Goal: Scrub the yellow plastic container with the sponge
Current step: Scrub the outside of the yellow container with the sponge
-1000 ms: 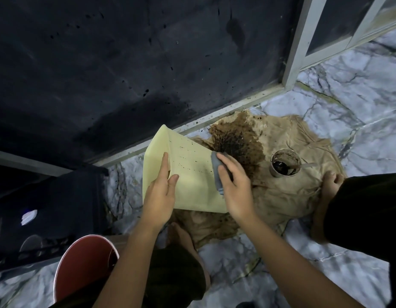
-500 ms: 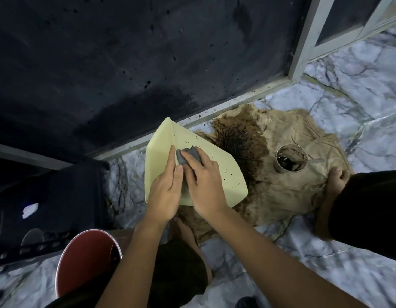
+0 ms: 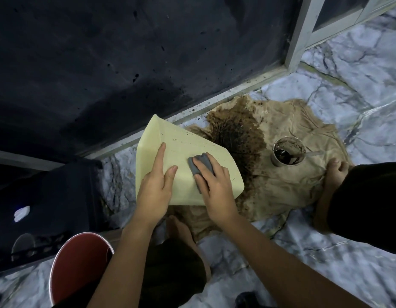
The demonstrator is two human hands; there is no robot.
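We hold the pale yellow plastic container [image 3: 183, 152] tilted above the stained beige cloth [image 3: 281, 185] spread on the marbled floor [image 3: 359, 90], its broad flat side turned up toward us. Our left hand [image 3: 156, 190] lies on that side with straight fingers, the forefinger reaching up toward the far edge and the thumb beside it, steadying the container from its near left part. Our right hand [image 3: 217, 190] presses the grey folded sponge [image 3: 200, 165] flat against the same face, the fingers laid over the sponge and bent slightly around it, so the sponge shows past the fingertips and just beside our left thumb. Dark specks dot the yellow surface beyond the sponge. A small round cup of dark paste [image 3: 289, 151] stands on the cloth to the right, well apart from the container. A red bucket [image 3: 79, 263] sits at lower left.
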